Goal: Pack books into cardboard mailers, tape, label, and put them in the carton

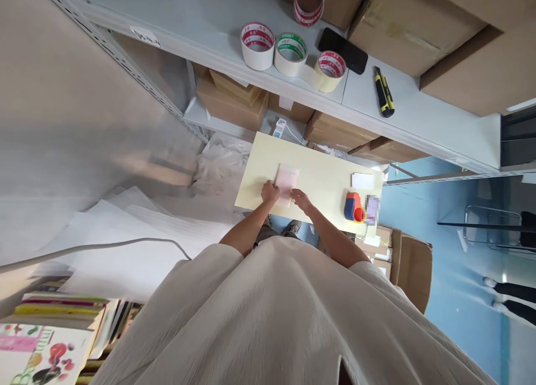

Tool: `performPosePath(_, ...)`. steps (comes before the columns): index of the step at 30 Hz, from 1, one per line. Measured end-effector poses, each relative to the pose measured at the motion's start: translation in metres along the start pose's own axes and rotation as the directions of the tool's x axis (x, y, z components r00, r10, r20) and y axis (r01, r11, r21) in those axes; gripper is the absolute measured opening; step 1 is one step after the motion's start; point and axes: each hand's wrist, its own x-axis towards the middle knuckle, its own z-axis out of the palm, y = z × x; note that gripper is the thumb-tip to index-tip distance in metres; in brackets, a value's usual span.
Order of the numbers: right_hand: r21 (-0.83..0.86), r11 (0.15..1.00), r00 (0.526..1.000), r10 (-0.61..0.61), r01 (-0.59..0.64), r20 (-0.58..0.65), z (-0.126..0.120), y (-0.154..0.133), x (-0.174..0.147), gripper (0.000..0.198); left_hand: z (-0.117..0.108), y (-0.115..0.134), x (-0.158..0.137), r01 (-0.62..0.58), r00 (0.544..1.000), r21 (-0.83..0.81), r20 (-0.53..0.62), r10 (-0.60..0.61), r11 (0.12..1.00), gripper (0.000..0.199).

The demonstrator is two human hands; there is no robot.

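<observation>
From where I stand, the left side of the room is taken up by a loose spread of large, thin white sheets point(146, 217), probably kept off the worktop because they are so broad. Next comes the person's left hand point(270, 191), its fingertips at the left edge of a flat, pale pink rectangular packet point(287, 179), which lies on the left part of a pale yellow rectangular table point(324, 186), right in front of the body, presumably for easy reach. The right hand point(300, 198) sits at the packet's near right edge, so the two hands stand apart and flank it, as if to steady it; whether either one really grips, I cannot tell. Farther right, a red-and-blue tape dispenser point(352, 206) stands well apart from the packet, likely to leave working room, with a white rectangular paper piece point(362, 181) on its far side. Farthest right, on the far grey shelf point(444, 128), rests a yellow-and-black box cutter point(384, 93), seemingly parked off the table yet handy.
</observation>
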Motion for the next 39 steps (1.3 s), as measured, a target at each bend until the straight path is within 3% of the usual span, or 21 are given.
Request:
performPosePath(6, -0.022, 0.999, 0.999, 0.023, -0.023, -0.023, -0.007, -0.001, 0.001, 0.05, -0.02, -0.017, 0.001, 0.023, 0.99, 0.028, -0.14, -0.019, 0.999, 0.055)
performPosePath(8, -0.038, 0.999, 0.999, 0.036, -0.037, -0.028, -0.007, -0.002, 0.001, 0.051, -0.025, -0.017, 0.004, 0.052, 0.992, 0.031, -0.115, -0.048, 0.998, 0.054)
performPosePath(12, -0.034, 0.999, 0.999, 0.038, -0.04, -0.038, -0.004, -0.002, -0.001, 0.052, -0.027, -0.013, 0.008, 0.086, 0.995, 0.071, -0.058, -0.082, 0.994, 0.031)
performPosePath(15, -0.002, 0.999, 0.997, 0.051, -0.051, -0.054, -0.001, -0.002, -0.001, 0.052, -0.025, -0.012, 0.006, 0.036, 0.999, 0.094, -0.035, -0.033, 0.995, 0.021)
performPosePath(19, 0.089, 0.993, 0.994, 0.09, -0.084, -0.062, 0.005, 0.0, 0.0, 0.056, -0.023, -0.011, 0.0, -0.083, 0.995, 0.018, 0.052, 0.081, 0.996, 0.029)
performPosePath(25, 0.199, 0.98, 0.997, 0.039, -0.024, -0.073, 0.015, 0.007, 0.006, 0.064, -0.021, -0.008, -0.002, -0.116, 0.991, -0.03, 0.06, 0.118, 0.993, 0.045)
performPosePath(30, 0.228, 0.973, 0.999, -0.013, 0.023, -0.043, 0.026, -0.003, 0.02, 0.066, -0.03, -0.006, 0.012, -0.148, 0.988, -0.071, 0.025, 0.15, 0.986, 0.049)
performPosePath(39, 0.27, 0.96, 0.996, -0.081, 0.069, 0.033, 0.054, -0.045, 0.057, 0.065, -0.063, -0.008, 0.06, -0.18, 0.983, -0.13, -0.057, 0.174, 0.975, 0.044)
